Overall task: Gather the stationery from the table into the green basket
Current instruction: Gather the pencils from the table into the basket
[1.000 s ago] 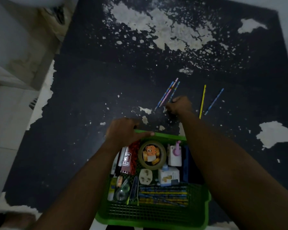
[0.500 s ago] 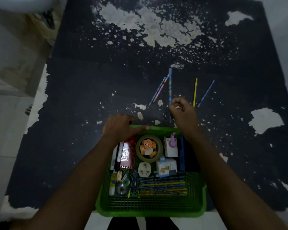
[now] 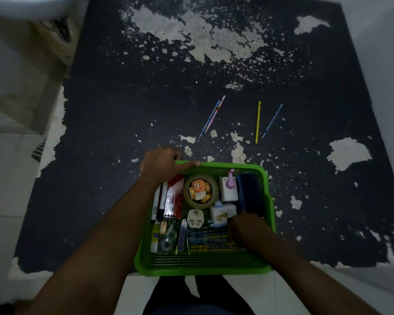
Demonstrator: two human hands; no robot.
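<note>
Beyond the green basket (image 3: 225, 165) lie a yellow pencil (image 3: 258, 122), a blue pencil (image 3: 272, 120) and paired pencils (image 3: 210, 115). The left hand (image 3: 162, 163) grips the basket's far rim. The right hand (image 3: 246, 227) reaches inside, its fingers hidden.

Place: likely a home, a plain room in dim light.
Table (image 3: 123, 114): dark top, its coating flaked off in pale patches.
Floor (image 3: 7, 196): pale tiles with visible joints, beside the table.
Basket (image 3: 203, 270): green, with mixed household bits: tape roll (image 3: 187, 192), plug (image 3: 195, 218), pens (image 3: 160, 198), notebook (image 3: 174, 198).
Pencils (image 3: 257, 121): loose on the table.
</note>
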